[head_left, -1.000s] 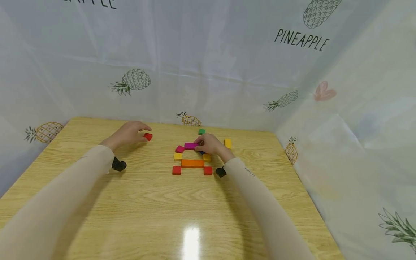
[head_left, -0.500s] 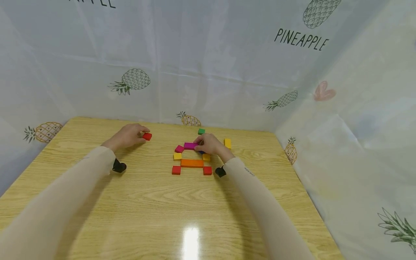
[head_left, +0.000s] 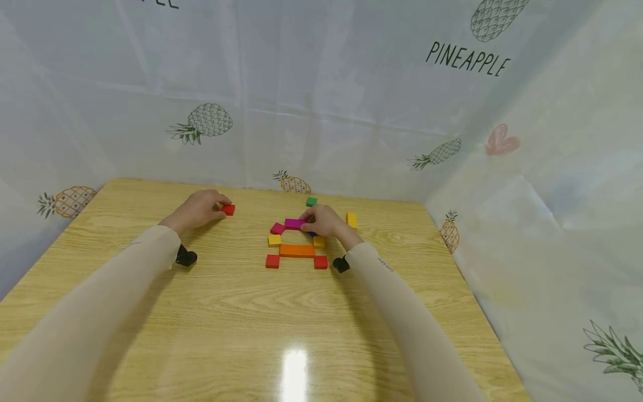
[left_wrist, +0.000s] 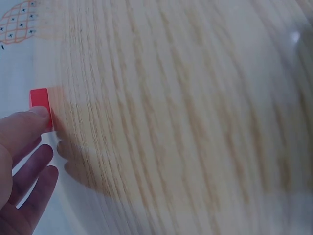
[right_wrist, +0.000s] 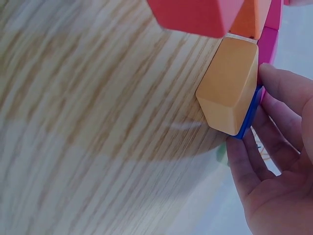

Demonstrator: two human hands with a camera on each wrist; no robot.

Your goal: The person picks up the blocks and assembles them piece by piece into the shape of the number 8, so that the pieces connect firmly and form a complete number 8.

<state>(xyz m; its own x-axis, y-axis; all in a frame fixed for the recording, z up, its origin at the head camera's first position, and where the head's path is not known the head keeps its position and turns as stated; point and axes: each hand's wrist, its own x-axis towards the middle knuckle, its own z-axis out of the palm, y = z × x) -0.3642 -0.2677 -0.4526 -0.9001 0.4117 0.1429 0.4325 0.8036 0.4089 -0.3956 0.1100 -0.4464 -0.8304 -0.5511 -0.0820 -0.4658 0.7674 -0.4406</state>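
At the far left of the table, my left hand [head_left: 198, 211] pinches a small red block [head_left: 228, 210] between thumb and fingers. The left wrist view shows the thumb on this red block [left_wrist: 40, 108], with the other fingers loosely spread below. My right hand [head_left: 325, 222] is at the right end of a purple block [head_left: 294, 224]. Its thumb and fingertips hold a blue block [right_wrist: 250, 115], mostly hidden under the hand in the head view. A yellow block [right_wrist: 229, 81] lies right against the blue one. A magenta block [head_left: 277, 229] sits left of the purple one.
In front lie an orange bar [head_left: 297, 251], a yellow block [head_left: 274, 240] and two red blocks, left [head_left: 272, 261] and right [head_left: 321, 262]. A green block [head_left: 312, 201] lies behind my right hand, and a long yellow block [head_left: 351, 220] to its right. A printed curtain [head_left: 321, 134] borders the table [head_left: 241, 335].
My left hand's fingers have closed from a spread pose onto the red block. My right hand stays in nearly the same place.
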